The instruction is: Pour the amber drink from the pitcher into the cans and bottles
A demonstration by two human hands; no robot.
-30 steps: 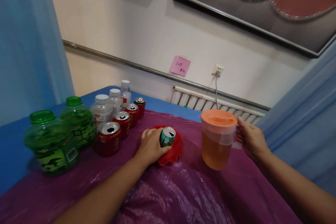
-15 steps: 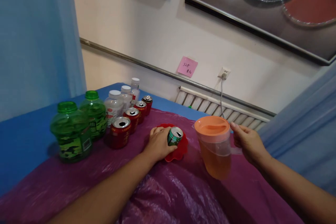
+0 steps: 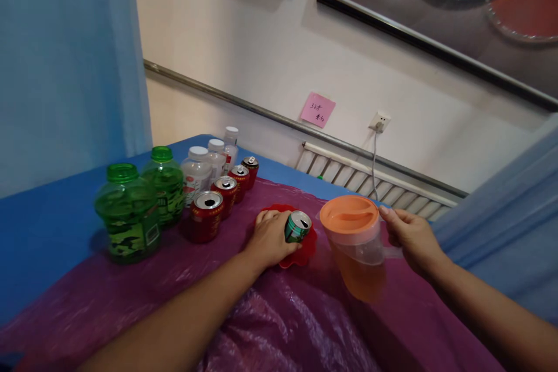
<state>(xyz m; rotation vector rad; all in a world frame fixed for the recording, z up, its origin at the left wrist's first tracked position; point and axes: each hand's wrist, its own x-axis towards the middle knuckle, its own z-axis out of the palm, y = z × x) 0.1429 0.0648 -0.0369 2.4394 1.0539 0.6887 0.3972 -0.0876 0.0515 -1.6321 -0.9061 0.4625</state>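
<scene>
Left hand [image 3: 271,238] is wrapped round the open green can [image 3: 297,226], mid-frame, standing in a red dish [image 3: 308,249]. Right hand [image 3: 410,236] is clamped on the jug [image 3: 355,244] handle; jug tilted toward the can, amber liquid inside. Looks like pour setup. Spout must line up over the can mouth. Red cans [image 3: 206,215] and green bottles [image 3: 126,212] sit at left.

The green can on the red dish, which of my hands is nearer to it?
Left. Your left hand is wrapped around the green can on the red dish; your right hand is off to its right, holding the handle of the orange-lidded pitcher.
</scene>
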